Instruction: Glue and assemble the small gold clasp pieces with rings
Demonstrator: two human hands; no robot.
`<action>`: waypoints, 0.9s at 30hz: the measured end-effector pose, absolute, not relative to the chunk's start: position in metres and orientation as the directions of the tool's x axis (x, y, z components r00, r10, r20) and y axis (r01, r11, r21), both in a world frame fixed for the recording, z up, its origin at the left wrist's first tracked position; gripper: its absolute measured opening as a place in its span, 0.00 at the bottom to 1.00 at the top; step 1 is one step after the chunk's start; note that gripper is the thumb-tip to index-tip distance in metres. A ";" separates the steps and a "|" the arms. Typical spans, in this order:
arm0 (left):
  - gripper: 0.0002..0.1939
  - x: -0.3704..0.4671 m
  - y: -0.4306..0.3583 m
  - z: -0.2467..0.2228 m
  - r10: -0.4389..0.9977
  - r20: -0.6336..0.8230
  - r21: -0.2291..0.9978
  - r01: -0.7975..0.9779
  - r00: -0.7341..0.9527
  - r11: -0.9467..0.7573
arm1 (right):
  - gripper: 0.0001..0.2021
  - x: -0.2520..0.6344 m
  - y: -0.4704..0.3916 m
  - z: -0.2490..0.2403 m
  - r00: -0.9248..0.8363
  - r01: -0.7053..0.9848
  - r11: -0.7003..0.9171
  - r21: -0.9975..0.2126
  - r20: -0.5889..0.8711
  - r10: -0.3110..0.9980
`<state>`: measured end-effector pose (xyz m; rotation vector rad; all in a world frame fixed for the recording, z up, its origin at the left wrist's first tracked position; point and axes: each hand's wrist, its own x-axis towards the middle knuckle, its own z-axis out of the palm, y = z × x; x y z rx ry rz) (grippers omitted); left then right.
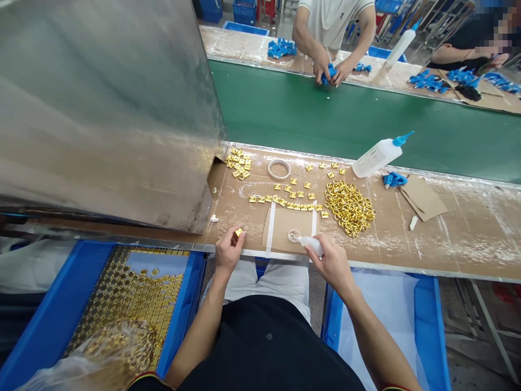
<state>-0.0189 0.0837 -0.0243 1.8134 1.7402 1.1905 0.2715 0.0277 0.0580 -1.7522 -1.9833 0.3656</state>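
Note:
My left hand (228, 250) pinches a small gold square piece (239, 232) between thumb and fingertips, just over the bench edge. In my right hand (331, 260) is a small white squeeze bottle (314, 246), tilted with its nozzle pointing left. The nozzle end is at a small whitish ring-shaped spot on a cardboard pad (285, 222) taped to the bench. Beyond the pad, gold square pieces (291, 205) lie in a rough row, with several more scattered behind. A heap of gold rings (350, 209) sits to their right.
A large metal housing (122, 108) stands at left. Behind the bench runs a green conveyor (277, 103), with a co-worker's hands (331, 68) beyond it. A larger glue bottle (378, 157) and a tape roll (279, 169) are on the bench. Blue crates (195, 282) flank my legs.

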 end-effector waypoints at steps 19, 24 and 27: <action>0.15 -0.018 0.084 -0.022 0.931 0.352 0.741 0.637 -0.096 -0.214 | 0.23 0.269 0.029 0.063 -0.106 0.844 0.207 -0.494 0.224 0.969; 0.15 -0.018 0.084 -0.024 0.932 0.346 0.742 0.638 -0.103 -0.205 | 0.22 0.271 0.029 0.061 -0.098 0.842 0.192 -0.505 0.206 0.974; 0.15 -0.018 0.084 -0.024 0.930 0.353 0.743 0.635 -0.104 -0.211 | 0.22 0.271 0.029 0.060 -0.100 0.840 0.202 -0.504 0.221 0.970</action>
